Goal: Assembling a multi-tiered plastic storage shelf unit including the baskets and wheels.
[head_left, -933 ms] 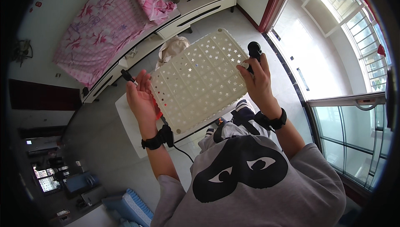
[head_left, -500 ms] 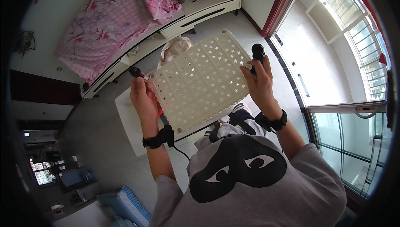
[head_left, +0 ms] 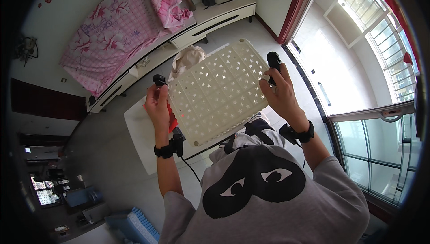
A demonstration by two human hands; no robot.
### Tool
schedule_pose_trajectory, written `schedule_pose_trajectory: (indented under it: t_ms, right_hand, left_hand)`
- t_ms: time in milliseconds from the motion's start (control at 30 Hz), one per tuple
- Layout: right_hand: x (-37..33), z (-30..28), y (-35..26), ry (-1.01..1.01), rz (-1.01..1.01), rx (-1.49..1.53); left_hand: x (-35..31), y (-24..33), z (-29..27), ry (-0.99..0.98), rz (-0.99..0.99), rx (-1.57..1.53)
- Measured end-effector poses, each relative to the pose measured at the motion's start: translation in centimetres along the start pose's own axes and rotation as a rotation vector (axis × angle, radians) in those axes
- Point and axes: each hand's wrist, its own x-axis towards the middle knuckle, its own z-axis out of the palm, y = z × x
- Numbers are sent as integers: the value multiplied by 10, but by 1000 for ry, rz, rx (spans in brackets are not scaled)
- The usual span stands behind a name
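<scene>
1. Cabinet (head_left: pixel 224 13), long, low, cream: across the room from where I stand, a pink floral cloth (head_left: pixel 118 29) at its left part.
2. Worktop (head_left: pixel 143 150), pale: below the panel's left side.
3. Panel (head_left: pixel 215 95), cream, pierced with stars: between the two hands, over part of the worktop; what bears its weight I cannot tell. Best left lying steady, I judge, while the hands work at its edges.
4. Beige cloth (head_left: pixel 187 58), crumpled: just beyond the panel's far-left edge; worth keeping clear of the work.
5. Red item (head_left: pixel 172 120), partly hidden: beside the panel's left edge, near the left forearm.
6. Right hand (head_left: pixel 285 97): at the panel's right edge, grip closed around the right black piece (head_left: pixel 273 59), its round end uppermost.
7. Left hand (head_left: pixel 157 109): near the panel's left corner, grip pinched on the left black piece (head_left: pixel 159 80), which pokes above the fingertips. A firm hold low down should stop either piece tipping.
8. Cable (head_left: pixel 191 168), thin, black: hangs from the left wrist band (head_left: pixel 164 151); it could snag, so small wrist movements suit.
</scene>
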Motion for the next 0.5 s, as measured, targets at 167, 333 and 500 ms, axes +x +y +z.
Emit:
schedule_pose_trajectory:
  t_ms: [167, 333, 500]
  right_hand:
    - [6, -20, -1, -204, -187, -64]
    - [37, -30, 4, -272, 69, 160]
    - [105, -38, 5, -385, 23, -149]
  left_hand:
    - [2, -4, -4, -15, 19, 39]
    - [-2, -2, -3, -73, 22, 144]
    - [-3, 2, -2, -103, 87, 144]
